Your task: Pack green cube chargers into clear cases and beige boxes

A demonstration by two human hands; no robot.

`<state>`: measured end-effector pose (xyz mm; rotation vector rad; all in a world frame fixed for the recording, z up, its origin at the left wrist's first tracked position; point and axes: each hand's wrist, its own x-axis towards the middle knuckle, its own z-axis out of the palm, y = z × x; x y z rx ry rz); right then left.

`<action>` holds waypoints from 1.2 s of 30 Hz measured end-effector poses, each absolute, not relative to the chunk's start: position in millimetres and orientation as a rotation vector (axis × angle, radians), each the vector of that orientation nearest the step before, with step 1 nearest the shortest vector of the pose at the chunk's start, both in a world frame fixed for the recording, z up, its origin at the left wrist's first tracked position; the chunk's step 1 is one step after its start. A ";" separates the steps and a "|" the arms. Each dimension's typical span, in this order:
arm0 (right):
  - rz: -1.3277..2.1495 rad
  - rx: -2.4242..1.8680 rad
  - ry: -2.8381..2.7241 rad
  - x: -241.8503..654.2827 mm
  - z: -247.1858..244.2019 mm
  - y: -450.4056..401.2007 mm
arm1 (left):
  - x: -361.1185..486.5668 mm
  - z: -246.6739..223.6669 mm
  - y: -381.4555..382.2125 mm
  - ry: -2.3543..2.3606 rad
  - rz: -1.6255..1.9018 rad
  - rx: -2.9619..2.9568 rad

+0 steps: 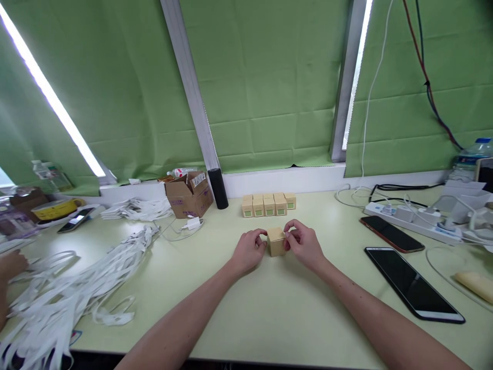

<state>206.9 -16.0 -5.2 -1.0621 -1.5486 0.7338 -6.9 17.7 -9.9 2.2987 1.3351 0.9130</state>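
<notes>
A small brown cardboard box (276,243) stands on the table between my two hands. My left hand (249,250) is closed against its left side, with the fingertips at the top edge. On the other side, my right hand (303,243) pinches the box's right edge between thumb and finger. The top of the box looks closed. Just behind it, a row of several similar small boxes (264,205) with green-marked labels stands side by side.
White straps (96,270) cover the left of the table, near another person's hand (12,265). Behind stand an opened carton (188,195) and a black cylinder (218,189). At right lie a large phone (414,282), a smaller phone (391,234) and a power strip (412,221).
</notes>
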 end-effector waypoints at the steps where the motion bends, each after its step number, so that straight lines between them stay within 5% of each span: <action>1: 0.707 -1.077 -1.546 207.3 -6.3 -14.1 | -6.4 -9.0 16.9 1.343 0.911 2.309; 24: 0.738 -1.363 -1.754 214.5 -29.5 6.7 | -8.2 -15.1 20.1 1.582 0.639 2.478; 36: 0.833 -1.493 -1.314 247.3 -27.2 59.5 | -5.6 -13.6 18.0 1.577 0.594 2.514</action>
